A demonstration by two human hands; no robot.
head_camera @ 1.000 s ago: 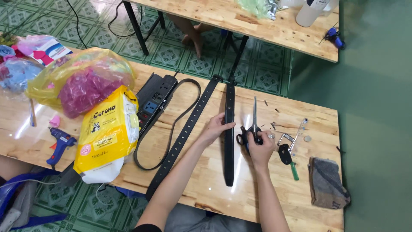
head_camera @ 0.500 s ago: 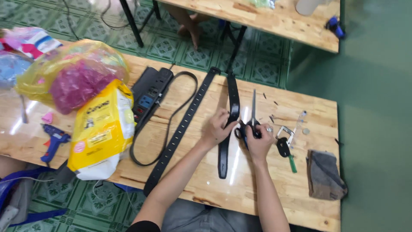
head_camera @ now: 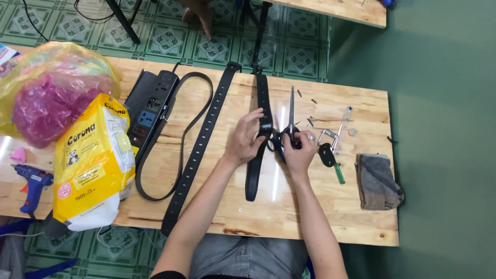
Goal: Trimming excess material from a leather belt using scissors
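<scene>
left hand [head_camera: 247, 140] grips strap [head_camera: 257, 155], lengthwise | right hand [head_camera: 298, 152]: scissors [head_camera: 291, 124] tips away

Bare tabletop [head_camera: 289, 206] near the hands; keys [head_camera: 330, 152] and folded cloth [head_camera: 377, 181] rightward, long belt [head_camera: 199, 147] leftward.

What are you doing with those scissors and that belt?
A person sits at a wooden table. Their left hand pinches a short black strap, and their right hand holds black scissors beside it, blades pointing away. A longer black belt with holes lies to the left, next to a power strip. Keys and a grey cloth lie to the right.
</scene>
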